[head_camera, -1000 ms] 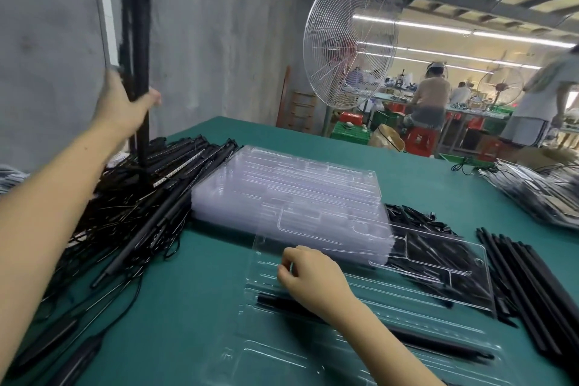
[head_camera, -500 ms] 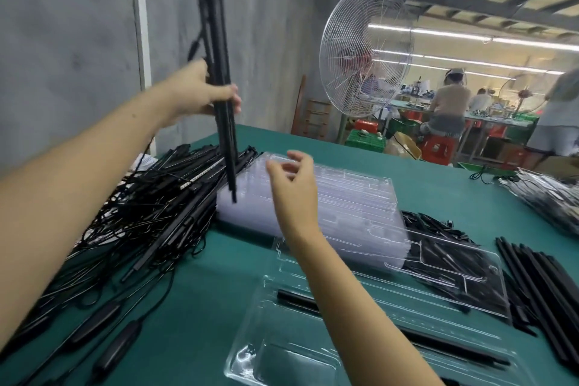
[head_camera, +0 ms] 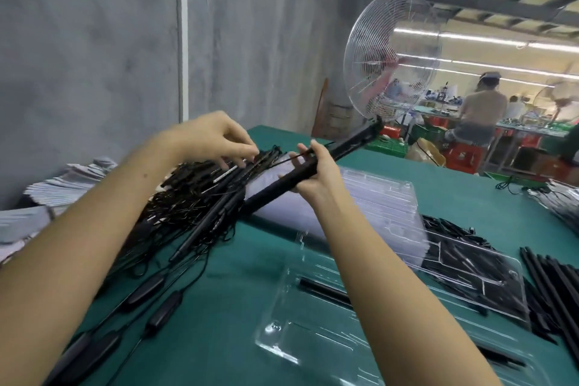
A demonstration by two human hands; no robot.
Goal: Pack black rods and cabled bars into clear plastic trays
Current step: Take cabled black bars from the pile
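Observation:
My right hand (head_camera: 316,174) grips a black cabled bar (head_camera: 351,142), held slanting up to the right above the stack of clear trays (head_camera: 385,210). My left hand (head_camera: 216,138) is just left of it over the pile of cabled bars (head_camera: 194,200), its fingertips pinching the bar's thin cable (head_camera: 291,157). In front of me lies an open clear tray (head_camera: 282,335) with a black rod (head_camera: 326,291) in one groove. My right forearm crosses over this tray.
Loose black rods (head_camera: 554,288) lie at the right edge of the green table (head_camera: 219,307). Another clear tray (head_camera: 470,279) rests over black parts. A standing fan (head_camera: 391,63) is beyond the table. A person (head_camera: 482,116) sits at far benches. Grey stacked sheets (head_camera: 62,185) sit at left.
The bar that my left hand held upright has tipped down to a slant and passed to my right hand. My left hand dropped to the cable over the pile.

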